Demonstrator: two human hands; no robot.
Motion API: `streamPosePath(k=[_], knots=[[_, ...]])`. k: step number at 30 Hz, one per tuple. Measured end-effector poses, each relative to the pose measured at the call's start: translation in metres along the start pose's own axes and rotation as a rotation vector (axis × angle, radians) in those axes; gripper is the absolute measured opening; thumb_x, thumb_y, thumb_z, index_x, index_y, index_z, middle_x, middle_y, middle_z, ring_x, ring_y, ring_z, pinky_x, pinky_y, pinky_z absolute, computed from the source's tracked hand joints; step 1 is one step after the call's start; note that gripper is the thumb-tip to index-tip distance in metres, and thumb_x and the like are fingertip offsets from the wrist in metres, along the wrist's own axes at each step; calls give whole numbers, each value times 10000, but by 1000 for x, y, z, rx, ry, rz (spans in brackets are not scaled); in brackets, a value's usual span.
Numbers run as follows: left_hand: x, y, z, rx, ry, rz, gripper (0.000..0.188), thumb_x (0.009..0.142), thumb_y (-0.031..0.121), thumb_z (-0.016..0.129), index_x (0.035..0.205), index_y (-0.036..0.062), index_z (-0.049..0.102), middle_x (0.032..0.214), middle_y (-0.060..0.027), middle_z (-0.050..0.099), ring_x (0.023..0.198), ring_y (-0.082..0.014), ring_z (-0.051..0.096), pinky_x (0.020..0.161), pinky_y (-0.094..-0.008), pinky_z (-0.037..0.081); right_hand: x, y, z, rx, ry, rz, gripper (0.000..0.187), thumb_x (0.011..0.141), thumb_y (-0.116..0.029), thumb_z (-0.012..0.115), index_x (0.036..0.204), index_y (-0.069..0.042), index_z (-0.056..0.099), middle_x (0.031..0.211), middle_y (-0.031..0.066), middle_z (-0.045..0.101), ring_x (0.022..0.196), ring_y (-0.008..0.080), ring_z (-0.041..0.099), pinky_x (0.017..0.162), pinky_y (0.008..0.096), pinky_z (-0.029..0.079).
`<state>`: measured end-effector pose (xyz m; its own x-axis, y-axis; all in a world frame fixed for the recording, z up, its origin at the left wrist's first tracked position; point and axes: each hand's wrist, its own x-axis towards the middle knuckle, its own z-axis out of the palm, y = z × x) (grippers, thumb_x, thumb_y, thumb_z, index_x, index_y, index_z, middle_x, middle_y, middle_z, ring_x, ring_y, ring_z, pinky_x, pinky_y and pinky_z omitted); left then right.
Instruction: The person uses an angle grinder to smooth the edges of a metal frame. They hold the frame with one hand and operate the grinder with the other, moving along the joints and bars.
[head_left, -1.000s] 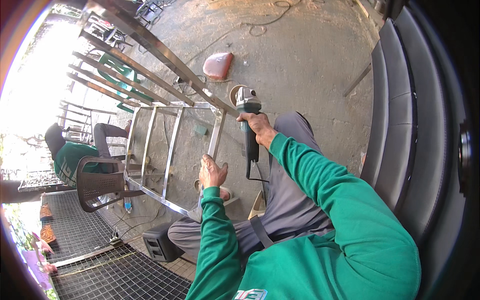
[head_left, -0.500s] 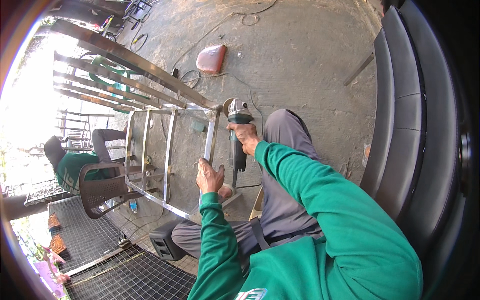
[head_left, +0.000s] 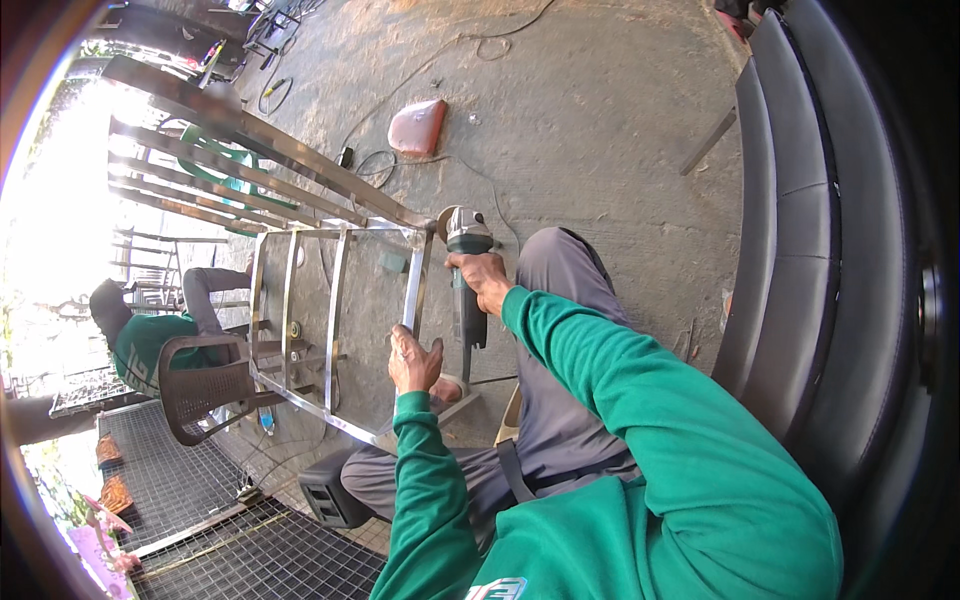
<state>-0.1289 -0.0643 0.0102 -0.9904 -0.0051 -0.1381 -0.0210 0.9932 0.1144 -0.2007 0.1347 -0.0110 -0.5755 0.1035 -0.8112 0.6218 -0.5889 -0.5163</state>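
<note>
My right hand (head_left: 480,280) is wrapped around the body of an angle grinder (head_left: 468,318), which stands nearly upright in the view. The grinder's disc meets or sits right beside the corner of a metal chair-like frame (head_left: 338,290); contact is hard to tell. My left hand (head_left: 413,362) grips the frame's near side bar, with the thumb apart and some fingers hidden. This frame is bare, shiny tubing with several crossbars. Long brownish slats (head_left: 270,140) stretch from its far end toward the upper left.
A reddish cushion-like block (head_left: 418,128) and dark cables lie on the concrete floor (head_left: 600,130). Black padded seating (head_left: 800,220) lines the right side. At left, another person in green (head_left: 150,340) sits in a brown chair (head_left: 205,385). Black wire mesh (head_left: 180,480) covers the lower left.
The grinder and my right hand have shifted slightly left in the picture, as has the surrounding scene. My left hand stays on the bar, slightly lower, its thumb now more upright.
</note>
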Motion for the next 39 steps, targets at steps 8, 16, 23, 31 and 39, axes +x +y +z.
streamPosePath(k=[8, 16, 23, 31, 39], knots=[[0, 0, -2, 5, -19, -17, 658, 807, 367, 780, 1223, -8, 434, 1122, -246, 602, 1033, -469, 642, 861, -539, 525, 11, 0, 2, 30, -59, -27, 474, 695, -248, 839, 999, 91, 708, 1019, 170, 707, 859, 254, 643, 758, 443, 517], [0, -1, 0, 1, -24, -28, 676, 808, 365, 780, 1250, -14, 437, 1128, -255, 604, 1037, -476, 641, 866, -544, 526, 11, -4, -1, 13, -150, -67, 403, 721, -219, 824, 990, 17, 639, 963, 132, 637, 803, 265, 624, 722, 503, 538], [-2, -1, -1, -9, 40, 19, 649, 805, 364, 782, 1224, 1, 444, 1118, -253, 606, 1023, -479, 644, 858, -547, 527, 12, -4, 2, 108, -196, -50, 323, 737, -190, 812, 952, -7, 655, 833, 87, 631, 682, 232, 617, 609, 479, 553], [1, -2, -5, -8, 0, 22, 682, 811, 378, 771, 1249, -35, 450, 1181, -286, 605, 1060, -489, 634, 885, -535, 522, -4, -1, 6, 276, -167, 73, 286, 735, -175, 804, 924, -18, 658, 805, 82, 641, 583, 233, 619, 528, 464, 555], [2, -6, -1, 0, -7, 12, 631, 814, 362, 778, 1191, -20, 447, 1104, -257, 611, 1021, -477, 643, 860, -538, 528, -7, 0, 5, 218, -156, 63, 258, 736, -181, 800, 880, -15, 663, 770, 95, 635, 606, 242, 645, 546, 490, 578]])
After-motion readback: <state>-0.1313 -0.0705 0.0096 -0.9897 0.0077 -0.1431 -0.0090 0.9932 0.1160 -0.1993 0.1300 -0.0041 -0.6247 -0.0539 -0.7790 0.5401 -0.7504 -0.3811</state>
